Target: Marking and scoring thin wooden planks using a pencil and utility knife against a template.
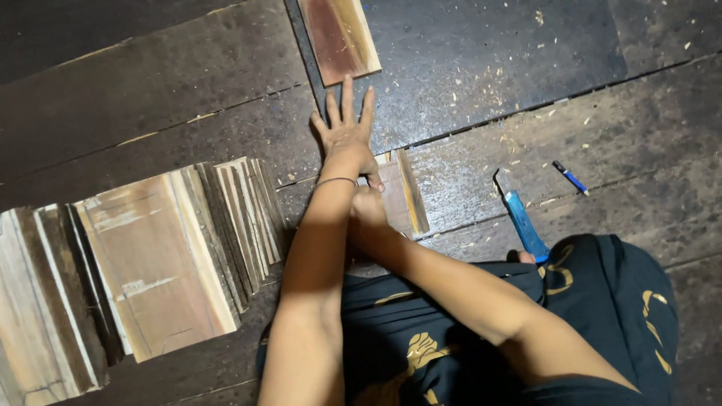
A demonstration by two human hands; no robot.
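Note:
My left hand lies flat on the dark wooden floor, palm down, fingers spread and holding nothing. Its thumb reaches the edge of a small wooden piece with a pale stripe, which lies flat just right of my wrist. My right hand sits curled at the near left corner of that piece, partly hidden behind my left forearm. Whether it grips the piece is hidden. A thin band circles my left wrist.
A reddish plank lies beyond my left fingertips. Stacks of thin wooden slabs lean in rows at the left. A blue-handled tool and a blue pen lie at the right, by my dark-clothed knee. Wood chips litter the floor.

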